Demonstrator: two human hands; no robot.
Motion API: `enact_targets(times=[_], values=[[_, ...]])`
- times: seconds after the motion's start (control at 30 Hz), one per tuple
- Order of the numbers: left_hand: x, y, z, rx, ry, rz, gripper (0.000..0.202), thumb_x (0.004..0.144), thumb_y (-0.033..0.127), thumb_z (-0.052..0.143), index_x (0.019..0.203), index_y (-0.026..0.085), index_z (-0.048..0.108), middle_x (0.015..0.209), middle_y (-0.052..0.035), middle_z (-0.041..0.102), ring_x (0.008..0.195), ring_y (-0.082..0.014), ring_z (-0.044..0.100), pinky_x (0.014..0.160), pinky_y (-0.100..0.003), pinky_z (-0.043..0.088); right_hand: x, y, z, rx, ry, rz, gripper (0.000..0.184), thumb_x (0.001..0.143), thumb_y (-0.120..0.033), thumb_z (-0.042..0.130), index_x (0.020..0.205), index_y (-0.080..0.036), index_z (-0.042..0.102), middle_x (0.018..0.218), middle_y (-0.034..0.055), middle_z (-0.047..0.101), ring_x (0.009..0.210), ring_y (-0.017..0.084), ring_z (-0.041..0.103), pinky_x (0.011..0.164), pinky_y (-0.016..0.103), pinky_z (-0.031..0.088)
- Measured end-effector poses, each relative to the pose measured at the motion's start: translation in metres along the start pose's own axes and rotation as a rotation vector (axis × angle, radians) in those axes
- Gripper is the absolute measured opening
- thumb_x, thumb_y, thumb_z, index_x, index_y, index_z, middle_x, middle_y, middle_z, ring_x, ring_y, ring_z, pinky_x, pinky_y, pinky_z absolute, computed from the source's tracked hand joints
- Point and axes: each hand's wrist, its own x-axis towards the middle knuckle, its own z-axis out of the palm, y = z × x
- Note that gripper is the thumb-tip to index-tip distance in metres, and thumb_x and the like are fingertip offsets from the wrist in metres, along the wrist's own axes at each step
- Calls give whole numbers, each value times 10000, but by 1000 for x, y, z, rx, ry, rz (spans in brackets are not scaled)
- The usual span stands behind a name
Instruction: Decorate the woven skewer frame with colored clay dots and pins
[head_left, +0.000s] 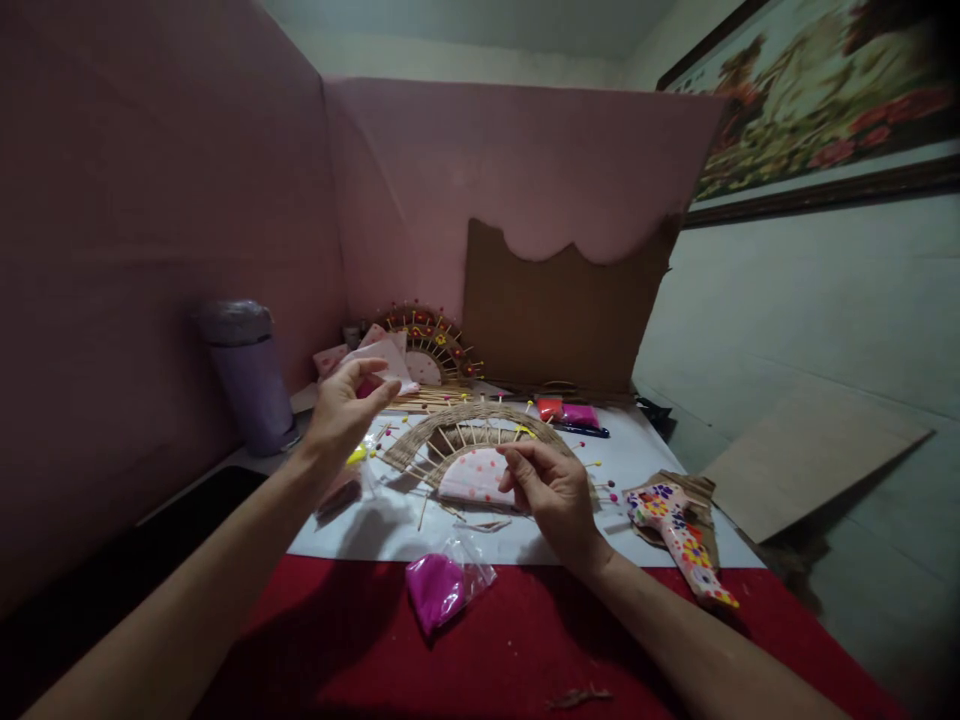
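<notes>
Slender sticks crowd the working hands

The half-round woven piece (501, 412) lies on the white sheet (637, 530), at the dial's centre. At about four o'clock, the right hand (551, 500) has thumb and forefinger nearly together beside the dotted fabric panel (472, 475); whether they pinch anything cannot be told. Near ten o'clock, the left hand (358, 400) curves its fingers over a narrow gap, and whether something thin sits there cannot be told. A low sweep of the right wrist could snap or dislodge the ball-tipped sticks (592, 464) at three o'clock; careless fingertip pressure might crease the panel.
</notes>
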Motion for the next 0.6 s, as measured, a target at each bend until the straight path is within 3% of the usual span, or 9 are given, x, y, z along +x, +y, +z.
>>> enact_targets(times=[0.1, 0.17, 0.23, 0.33, 0.43, 0.53, 0.6], values=[[12, -11, -23, 221, 52, -86, 353, 761, 484, 526, 771, 143, 618, 457, 48, 449, 408, -94, 416, 436, -221, 285, -1, -2, -1, -41, 25, -37, 211, 855, -359, 545, 860, -176, 651, 551, -9, 568, 420, 90, 430, 403, 221, 341], [16, -24, -36, 530, 124, -88, 394, 828, 467, 389, 760, 156, 622, 461, 27, 466, 426, -122, 452, 437, -232, 295, -1, -3, -2, -86, 37, -72, 204, 857, -348, 541, 863, -179, 655, 542, -10, 569, 423, 98, 444, 414, 230, 356], [17, -35, -46, 642, 133, -101, 325, 812, 398, 421, 767, 155, 633, 538, -11, 551, 523, -163, 532, 478, -245, 334, -1, -4, -3, -127, 47, -105, 195, 859, -335, 539, 870, -180, 656, 539, -10, 574, 428, 106, 461, 429, 238, 373], [13, -47, -56, 747, 111, -109, 277, 784, 325, 471, 932, 171, 648, 715, -59, 657, 709, -229, 607, 583, -274, 392, 0, -4, -5, -164, 61, -136, 183, 861, -317, 537, 886, -179, 655, 538, -10, 579, 435, 114, 479, 445, 248, 391], [7, -55, -61, 796, 67, -117, 372, 755, 204, 472, 1100, 172, 607, 956, -91, 687, 903, -242, 612, 698, -271, 427, -1, -5, -4, -197, 62, -174, 169, 860, -297, 540, 880, -180, 660, 539, -7, 584, 442, 121, 494, 464, 257, 405], [1, -59, -61, 820, 4, -136, 408, 750, 170, 442, 1123, 164, 608, 962, -79, 698, 863, -209, 628, 670, -238, 437, -2, -6, -4, -224, 47, -201, 159, 858, -281, 541, 879, -186, 666, 539, -7, 583, 442, 125, 502, 479, 265, 414], [-3, -57, -59, 867, -19, -148, 378, 790, 251, 427, 1106, 190, 625, 921, -69, 709, 811, -213, 635, 640, -245, 432, -3, -7, -3, -227, 33, -206, 156, 858, -275, 540, 886, -195, 671, 537, -8, 581, 444, 131, 509, 486, 271, 421]])
